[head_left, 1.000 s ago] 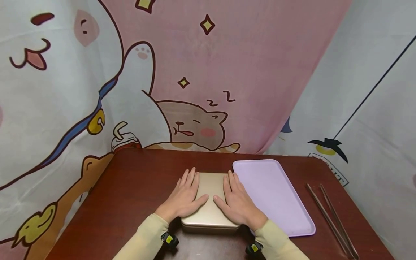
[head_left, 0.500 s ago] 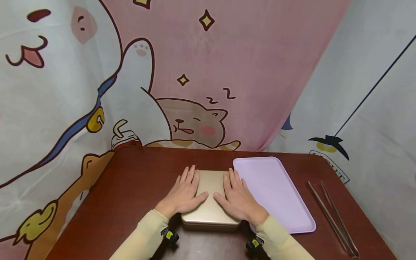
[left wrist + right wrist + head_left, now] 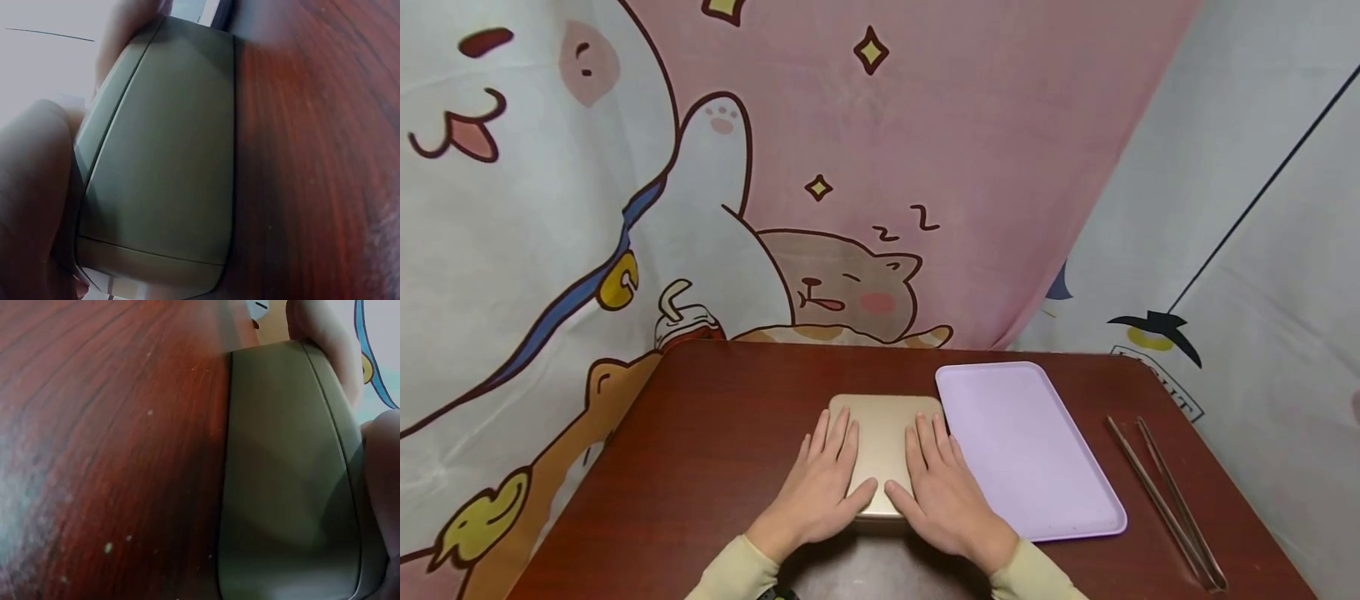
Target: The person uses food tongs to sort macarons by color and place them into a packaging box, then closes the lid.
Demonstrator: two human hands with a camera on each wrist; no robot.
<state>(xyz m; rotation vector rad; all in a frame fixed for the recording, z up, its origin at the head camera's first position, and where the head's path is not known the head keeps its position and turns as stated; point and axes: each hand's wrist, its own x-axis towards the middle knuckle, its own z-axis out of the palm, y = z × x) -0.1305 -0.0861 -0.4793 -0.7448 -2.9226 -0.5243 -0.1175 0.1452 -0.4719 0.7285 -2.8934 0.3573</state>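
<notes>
A flat gold box (image 3: pixel 883 433) with rounded corners lies on the table in the head view, its lid down. My left hand (image 3: pixel 820 483) rests on the left part of the lid, fingers straight and pointing to the far side. On the right part lies my right hand (image 3: pixel 943 492), also flat, with its thumb pointing inward close to the left thumb. In the left wrist view the box's side (image 3: pixel 162 144) shows a thin seam below the lid. The right wrist view shows the same side (image 3: pixel 287 469) standing on the table.
A lilac tray (image 3: pixel 1030 450) lies just right of the box, close to the right hand. Metal tongs (image 3: pixel 1172 508) lie farther right, near the edge of the dark red-brown table (image 3: pixel 700 433). A cartoon-printed cloth (image 3: pixel 1000 167) hangs behind.
Both hands have slid toward me along the lid, uncovering its far corners. The box, tray and tongs stay in place; the head view has shifted slightly.
</notes>
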